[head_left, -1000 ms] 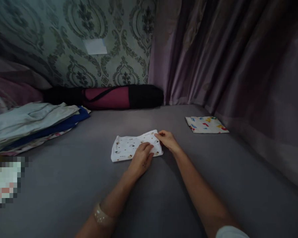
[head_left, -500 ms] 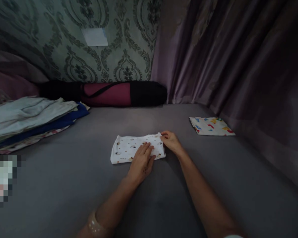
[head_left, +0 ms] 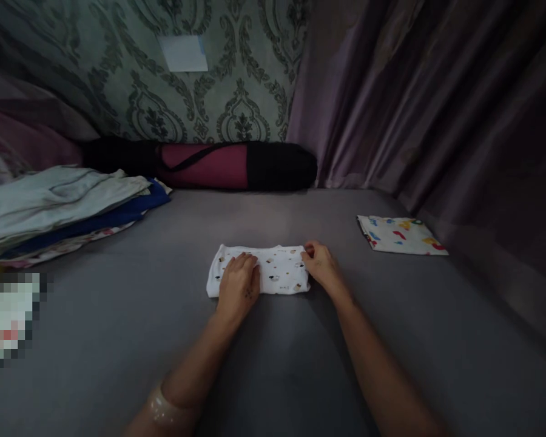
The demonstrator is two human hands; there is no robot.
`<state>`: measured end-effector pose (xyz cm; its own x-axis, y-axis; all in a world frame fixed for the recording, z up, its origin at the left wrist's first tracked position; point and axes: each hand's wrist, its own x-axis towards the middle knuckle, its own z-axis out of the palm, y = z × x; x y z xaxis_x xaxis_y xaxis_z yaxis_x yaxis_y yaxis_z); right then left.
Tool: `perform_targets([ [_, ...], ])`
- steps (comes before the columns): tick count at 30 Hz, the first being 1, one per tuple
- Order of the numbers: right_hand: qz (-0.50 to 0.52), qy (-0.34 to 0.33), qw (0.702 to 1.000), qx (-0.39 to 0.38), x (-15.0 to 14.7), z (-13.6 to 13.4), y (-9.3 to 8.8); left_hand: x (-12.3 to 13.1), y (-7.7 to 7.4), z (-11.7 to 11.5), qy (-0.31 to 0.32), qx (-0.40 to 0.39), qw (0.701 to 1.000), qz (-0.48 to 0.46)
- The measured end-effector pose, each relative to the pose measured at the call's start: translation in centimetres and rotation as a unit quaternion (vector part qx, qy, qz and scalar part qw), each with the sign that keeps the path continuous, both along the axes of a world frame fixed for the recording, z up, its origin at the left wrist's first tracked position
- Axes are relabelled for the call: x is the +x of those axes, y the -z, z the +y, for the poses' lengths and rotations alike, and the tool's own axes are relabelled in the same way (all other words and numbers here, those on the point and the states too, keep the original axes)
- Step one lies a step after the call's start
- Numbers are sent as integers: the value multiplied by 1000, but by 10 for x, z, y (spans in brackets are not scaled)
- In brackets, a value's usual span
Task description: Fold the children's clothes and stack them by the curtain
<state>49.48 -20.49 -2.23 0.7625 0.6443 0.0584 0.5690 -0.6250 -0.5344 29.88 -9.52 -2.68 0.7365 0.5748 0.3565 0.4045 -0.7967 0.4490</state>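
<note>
A small white printed cloth (head_left: pixel 277 271) lies folded into a flat strip on the grey bed sheet (head_left: pixel 277 364). My left hand (head_left: pixel 239 284) rests flat on the cloth's left half, fingers stretched out. My right hand (head_left: pixel 323 267) sits at the cloth's right end, fingers curled and pinching its edge.
A second folded white cloth with coloured shapes (head_left: pixel 400 235) lies at the right near the purple curtain (head_left: pixel 437 109). A stack of folded clothes (head_left: pixel 64 206) sits at the left. A maroon and black rolled bag (head_left: pixel 218 165) lies along the patterned wall.
My left hand slid leftward along the cloth, from its right part to its left half. The cloth now lies flatter and straighter. My right hand stayed at the right end.
</note>
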Motion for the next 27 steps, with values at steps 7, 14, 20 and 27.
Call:
perform_targets([
  [7,54,10,998,2,13,0,8,-6,-8,19,-7,-21,1000,-4],
  [14,143,85,986,7,12,-11,2,-36,-16,70,-182,-75,980,11],
  [20,85,115,989,-41,-23,-17,-12,-47,-15,84,-197,-201,953,110],
  [27,-38,173,975,-137,-66,-3,-15,-37,-18,68,-190,-192,949,164],
])
